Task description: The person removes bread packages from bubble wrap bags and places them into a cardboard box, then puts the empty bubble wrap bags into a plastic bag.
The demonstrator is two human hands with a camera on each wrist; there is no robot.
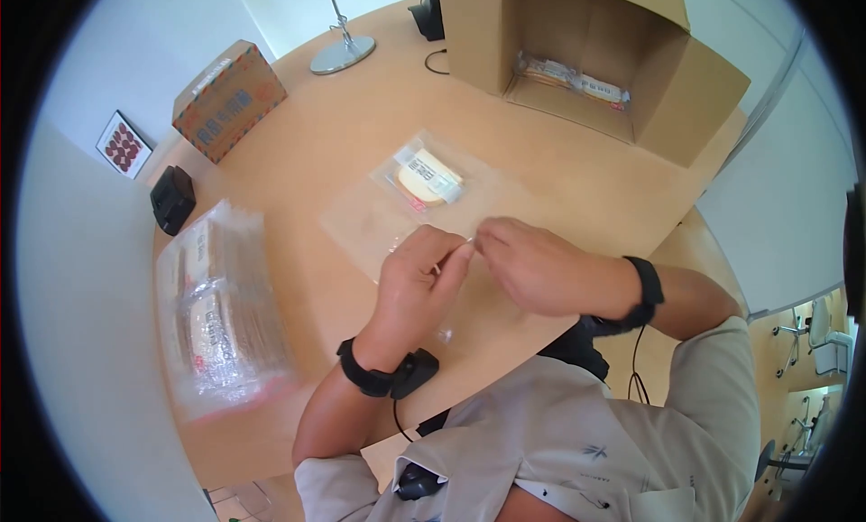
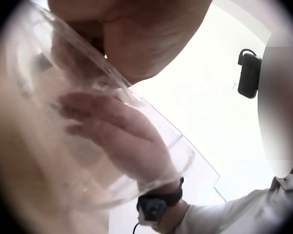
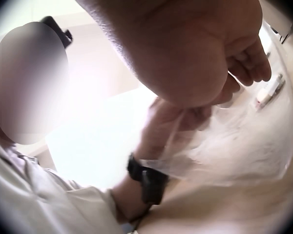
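Note:
A thin clear plastic bag [image 1: 347, 220] spreads from both hands across the table, its near edge raised. My left hand [image 1: 415, 274] pinches this edge between thumb and fingers. Right beside it, my right hand [image 1: 537, 265] pinches the same edge, the fingertips of both hands almost meeting. Through the film, the left wrist view shows the right hand [image 2: 122, 136] and the sheet [image 2: 88, 195] hanging loosely. Beyond the hands a wrapped packet of sliced bread [image 1: 428, 176] with a printed label lies flat, within the bag's outline in the head view.
Left on the table is a large clear bag [image 1: 244, 296] full of similar packets. An open cardboard box [image 1: 492, 44] at the back right holds several packets [image 1: 577, 80]. A smaller printed carton [image 1: 230, 102], a lamp base [image 1: 343, 55] and a black device [image 1: 172, 200] stand farther back.

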